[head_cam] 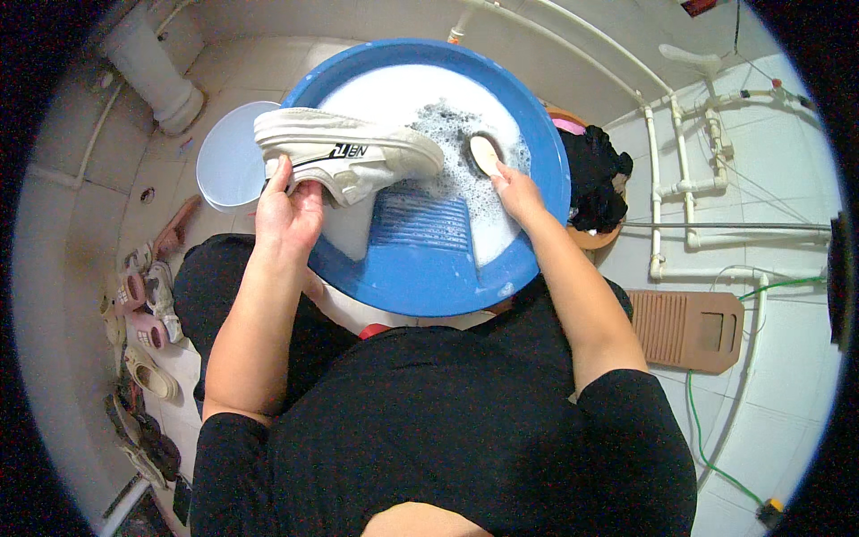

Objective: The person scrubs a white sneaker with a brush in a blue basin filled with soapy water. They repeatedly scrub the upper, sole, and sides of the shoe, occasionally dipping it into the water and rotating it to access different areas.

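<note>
My left hand [290, 213] grips a white sneaker [376, 153] by its heel and collar, thumb on the side that bears a black mark. The shoe lies on its side above the suds, toe to the right. In my right hand [518, 192] is the handle end of a pale scrub brush [484, 155], its oval back facing up and its bristles hidden below. Brush and foam meet at the right of a blue plastic basin [416, 285]. White soapy foam [382, 87] covers much of the water. A ridged washboard slope [421, 225] is moulded into the basin's near side.
A translucent white bucket [231, 158] stands left of the basin. Right of it, dark clothes [594, 178] fill an orange tub [596, 238]. A brown washboard [684, 330] and white pipes [654, 194] are at right. Several shoes [153, 372] line the left wall.
</note>
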A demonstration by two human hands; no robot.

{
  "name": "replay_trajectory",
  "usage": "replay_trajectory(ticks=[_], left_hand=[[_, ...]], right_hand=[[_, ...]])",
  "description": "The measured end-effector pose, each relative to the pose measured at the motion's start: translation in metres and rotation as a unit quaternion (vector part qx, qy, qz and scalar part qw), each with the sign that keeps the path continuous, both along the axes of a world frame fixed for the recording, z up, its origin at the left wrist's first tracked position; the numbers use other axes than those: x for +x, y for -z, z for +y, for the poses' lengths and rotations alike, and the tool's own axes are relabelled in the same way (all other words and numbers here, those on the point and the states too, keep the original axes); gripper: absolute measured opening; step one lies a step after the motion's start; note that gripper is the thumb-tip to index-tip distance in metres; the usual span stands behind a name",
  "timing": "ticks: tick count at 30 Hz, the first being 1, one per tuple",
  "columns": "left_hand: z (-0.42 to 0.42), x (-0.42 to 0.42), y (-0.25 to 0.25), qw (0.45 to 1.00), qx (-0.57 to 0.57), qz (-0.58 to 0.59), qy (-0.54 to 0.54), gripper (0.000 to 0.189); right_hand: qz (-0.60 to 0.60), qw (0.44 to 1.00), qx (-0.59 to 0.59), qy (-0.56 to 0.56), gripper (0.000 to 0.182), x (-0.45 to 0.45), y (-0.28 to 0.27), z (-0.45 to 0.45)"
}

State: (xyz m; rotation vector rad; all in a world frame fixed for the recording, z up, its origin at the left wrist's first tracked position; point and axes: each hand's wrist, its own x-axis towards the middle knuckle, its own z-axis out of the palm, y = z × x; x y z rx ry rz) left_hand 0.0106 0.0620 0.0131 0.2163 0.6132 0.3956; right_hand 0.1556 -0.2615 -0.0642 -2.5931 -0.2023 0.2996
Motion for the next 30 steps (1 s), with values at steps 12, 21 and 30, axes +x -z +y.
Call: replay_trajectory(ticks=[12, 21, 30], left_hand=[[-0.014, -0.001, -0.007, 1.000, -0.025, -0.008, -0.002, 0.031], [-0.018, -0.001, 0.018, 0.994, -0.092, -0.006, 0.059, 0.029], [-0.029, -0.009, 0.008, 0.997, -0.067, 0.014, 0.040, 0.024]], right_hand=[[-0.107, 0.974, 0.188, -0.062, 0.035, -0.055, -0.060, 0.087], [-0.211, 0.961, 0.069, -0.167, 0.035, -0.049, -0.055, 0.072], [-0.195, 0.940, 0.147, -0.239, 0.035, -0.090, -0.070, 0.110]])
